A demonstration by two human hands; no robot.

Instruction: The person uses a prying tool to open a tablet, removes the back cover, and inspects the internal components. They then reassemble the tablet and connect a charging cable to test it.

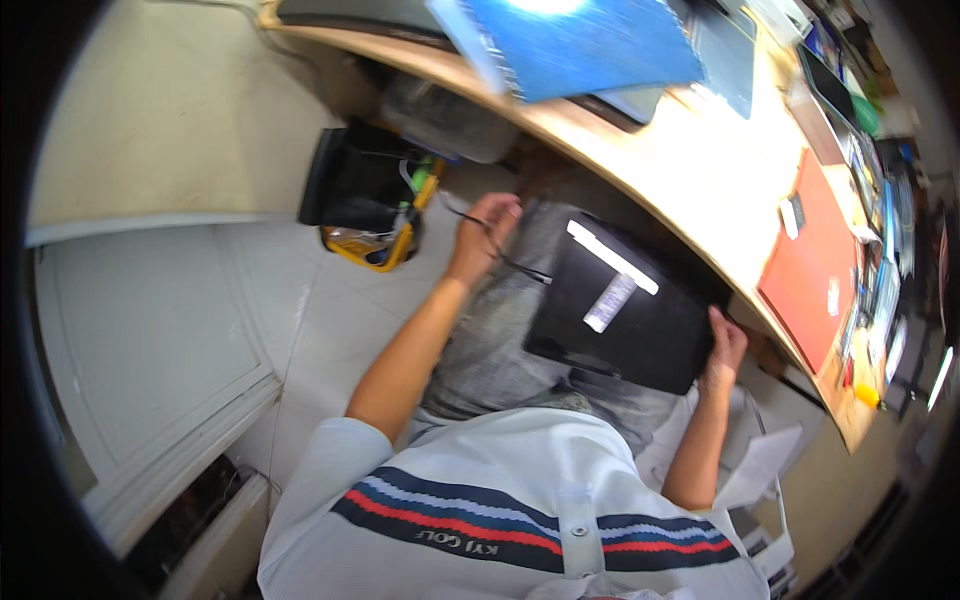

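Across my lap rests a flat black laptop-sized device (640, 310), tilted, with a long white label and a smaller printed sticker on its upper face. My right hand (727, 350) grips its right edge, the thumb on top and the other fingers hidden. Left of the device, my left hand (487, 235) is closed around a thin black cable (515, 264). One end of that cable runs to the device's left edge, where a small plug shows; whether it is plugged in, I cannot tell. A short length of cable sticks out beyond the hand on its far side.
The wooden desk (640, 165) overhangs my knees, bearing a blue sheet (590, 45), an orange-red folder (815, 260) and crowded items at right. On the floor at left stands a yellow-edged bin (370, 248) stuffed with black material. A pale cabinet (150, 340) is farther left.
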